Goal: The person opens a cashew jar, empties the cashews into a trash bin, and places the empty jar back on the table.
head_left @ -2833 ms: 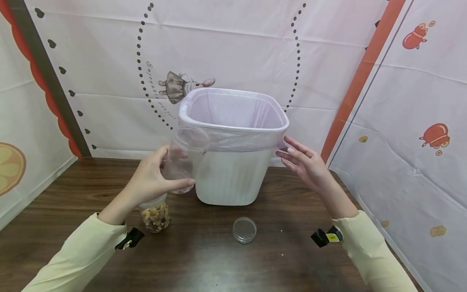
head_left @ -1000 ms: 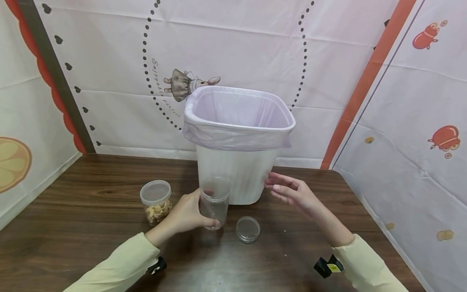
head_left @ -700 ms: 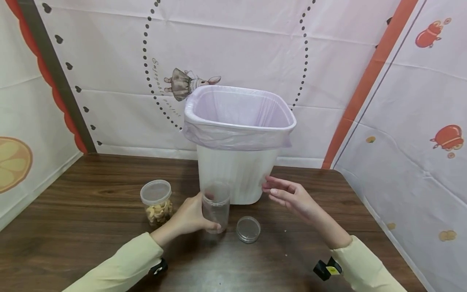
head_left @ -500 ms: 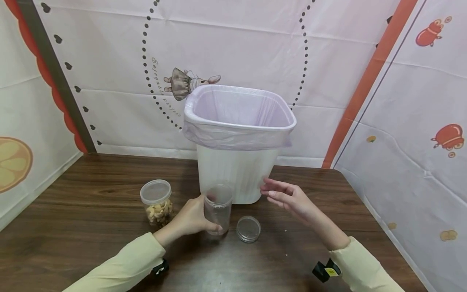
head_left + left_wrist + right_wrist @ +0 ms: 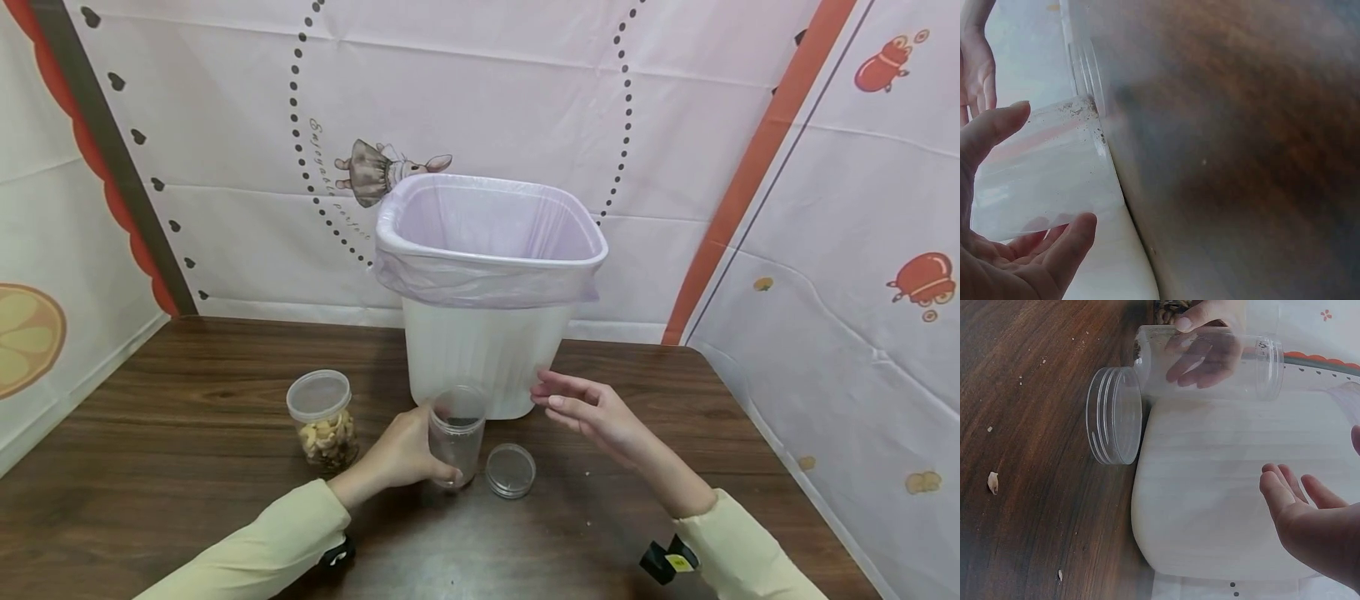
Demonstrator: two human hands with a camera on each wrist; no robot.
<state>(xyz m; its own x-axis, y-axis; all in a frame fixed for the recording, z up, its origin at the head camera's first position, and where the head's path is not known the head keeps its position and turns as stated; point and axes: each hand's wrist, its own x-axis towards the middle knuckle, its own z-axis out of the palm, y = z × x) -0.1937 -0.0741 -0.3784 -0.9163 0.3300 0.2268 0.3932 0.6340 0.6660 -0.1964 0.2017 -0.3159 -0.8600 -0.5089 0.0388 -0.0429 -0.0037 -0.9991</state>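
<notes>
My left hand [image 5: 401, 450] grips an uncapped clear plastic jar [image 5: 461, 442] from its left side, thumb at the front and fingers behind. The jar stands upright close to the table, with brown crumbs [image 5: 1079, 109] at its bottom in the left wrist view. Just right of it lies a round clear screw lid [image 5: 511, 472]. My right hand [image 5: 603, 421] hovers with loose, relaxed fingers beside the lower right of a white waste bin [image 5: 487, 350], holding nothing. A lidded jar of nuts [image 5: 324, 421] stands left of my left hand.
The bin, lined with a pale purple bag [image 5: 487, 283], stands behind the jar and lid. Small crumbs, including a pale flake [image 5: 993, 482], dot the dark wooden table [image 5: 187, 467]. Printed cloth walls [image 5: 225, 125] enclose the back and sides.
My left hand has lowered the clear jar from beside the bin's rim to the table and shifted it right toward the lid. My right hand has come down from near the bin's bag.
</notes>
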